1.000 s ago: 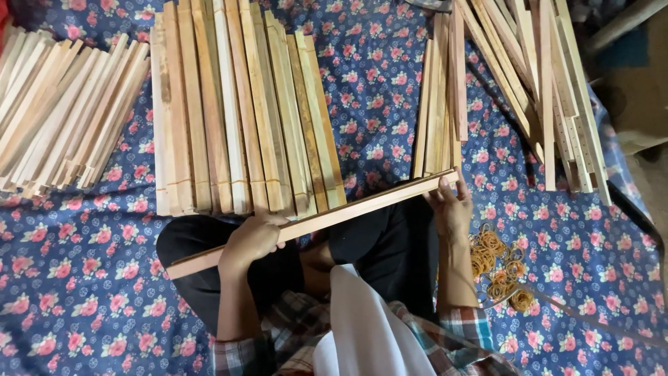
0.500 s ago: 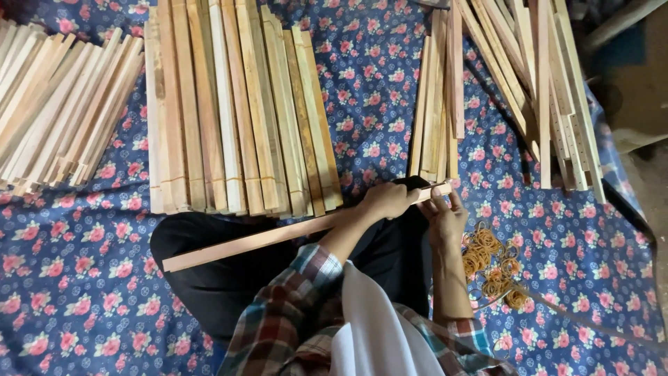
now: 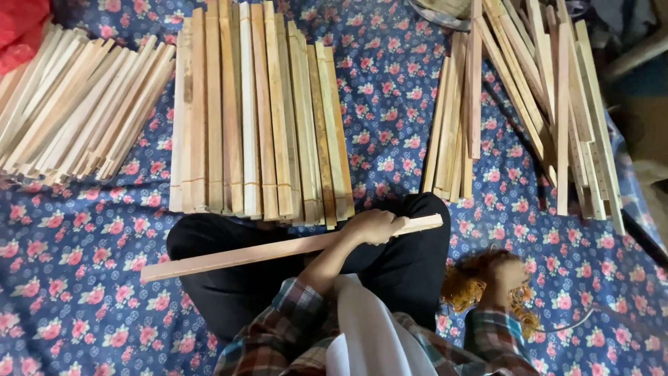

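Wooden sticks (image 3: pixel 76 111) lie in a loose pile at the far left on the blue flowered cloth (image 3: pixel 62 278). Next to them, a flat row of strips (image 3: pixel 257 118) lies side by side. Below it, one long strip (image 3: pixel 278 249) crosses the person's black trousers (image 3: pixel 410 271), tilted up to the right. The left hand (image 3: pixel 376 226) has its grip closed around this strip near its right end. Further right, the right hand (image 3: pixel 504 275) is blurred among yellow rubber bands (image 3: pixel 463 292); its grip I cannot tell. More sticks (image 3: pixel 543 104) lie at the upper right.
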